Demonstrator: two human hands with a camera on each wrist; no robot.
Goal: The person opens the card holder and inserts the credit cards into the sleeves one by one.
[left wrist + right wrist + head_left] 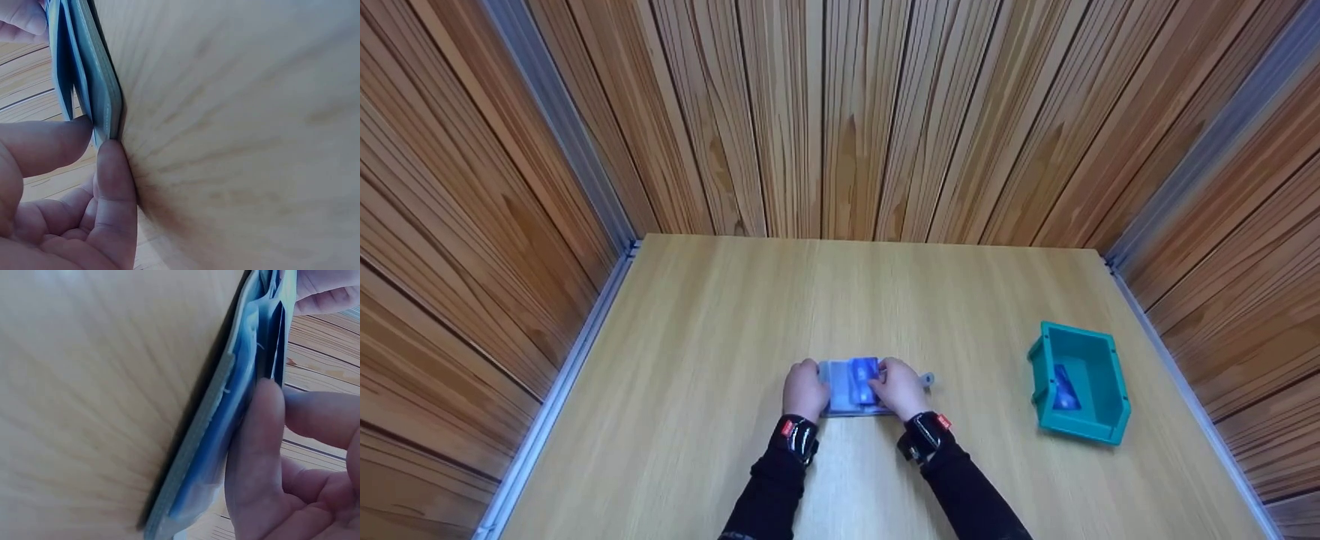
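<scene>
A blue wallet-like folder (841,384) with several thin layers lies on the table in front of me. My left hand (805,390) pinches its left edge; in the left wrist view the thumb and a finger meet at a corner of the folder (98,84). At the right side, my right hand (901,386) pinches a darker blue leaf that stands partly raised. Close up in the right wrist view, the folder (194,439) shows a stiff outer cover and a clear pocket. A small grey tab (928,379) sticks out beyond the right hand.
A teal bin (1091,427) stands on the right of the table, with a dark blue item (1065,390) inside, its kind unclear. Wooden plank walls with metal corner rails enclose the light wood tabletop (697,337) on the left, back and right.
</scene>
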